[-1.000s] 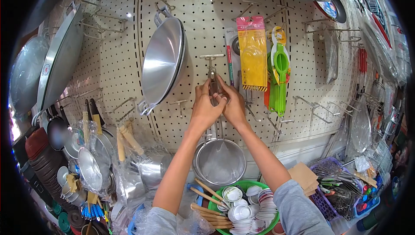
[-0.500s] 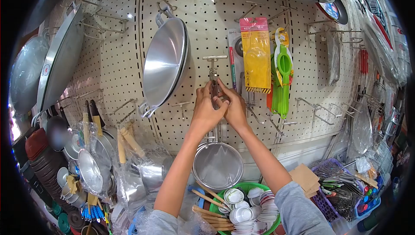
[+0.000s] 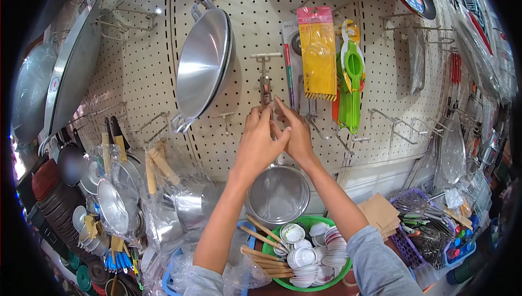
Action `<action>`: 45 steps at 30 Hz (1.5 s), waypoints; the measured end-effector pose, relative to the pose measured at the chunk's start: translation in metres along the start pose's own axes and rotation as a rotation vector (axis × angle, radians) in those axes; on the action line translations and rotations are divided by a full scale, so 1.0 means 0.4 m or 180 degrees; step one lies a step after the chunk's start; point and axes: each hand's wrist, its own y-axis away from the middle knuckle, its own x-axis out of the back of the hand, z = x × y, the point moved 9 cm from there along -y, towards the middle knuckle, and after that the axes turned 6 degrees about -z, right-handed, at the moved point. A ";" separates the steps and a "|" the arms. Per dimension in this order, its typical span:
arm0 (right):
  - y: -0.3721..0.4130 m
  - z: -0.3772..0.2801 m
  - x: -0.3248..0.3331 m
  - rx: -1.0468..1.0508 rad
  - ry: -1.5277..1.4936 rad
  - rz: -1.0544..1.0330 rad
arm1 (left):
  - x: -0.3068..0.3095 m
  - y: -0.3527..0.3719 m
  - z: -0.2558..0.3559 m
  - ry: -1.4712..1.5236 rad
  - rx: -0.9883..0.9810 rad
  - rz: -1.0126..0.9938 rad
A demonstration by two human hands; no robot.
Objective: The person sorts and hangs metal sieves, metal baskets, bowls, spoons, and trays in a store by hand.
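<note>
Grasped strainer [image 3: 278, 193] by its handle [image 3: 266, 92] with left hand [image 3: 260, 142] and right hand [image 3: 299, 139], apparently steadying it at the hook [image 3: 265, 56].

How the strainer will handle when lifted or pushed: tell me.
The strainer is probably light for its size: its bowl looks like fine mesh. The round rim should keep its shape, though the mesh might dent if pushed. With its handle apparently hung on the hook, it may swing.
</note>
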 end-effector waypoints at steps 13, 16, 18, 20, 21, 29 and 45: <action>0.529 0.041 0.138 -0.1330 -0.1474 -0.1057 | -0.223 0.384 0.192 0.2163 0.0588 -0.0711; 0.680 0.056 0.217 -0.1674 -0.1248 -0.1167 | -0.331 0.477 0.234 0.2474 0.0752 -0.1095; 0.798 0.090 0.275 -0.1951 -0.1061 -0.1224 | -0.402 0.530 0.271 0.2662 0.0850 -0.1277; 0.876 0.100 0.352 -0.2177 -0.1019 -0.1139 | -0.485 0.585 0.311 0.2829 0.0842 -0.1381; 0.909 0.097 0.395 -0.2342 -0.1022 -0.1112 | -0.516 0.606 0.342 0.2909 0.0916 -0.1427; 1.099 0.071 0.742 -0.2792 -0.0726 -0.0877 | -0.774 0.703 0.625 0.3692 0.1138 -0.2044; 1.142 0.043 1.467 -0.2923 0.0668 -0.0372 | -0.978 0.607 1.184 0.3483 0.0192 -0.2512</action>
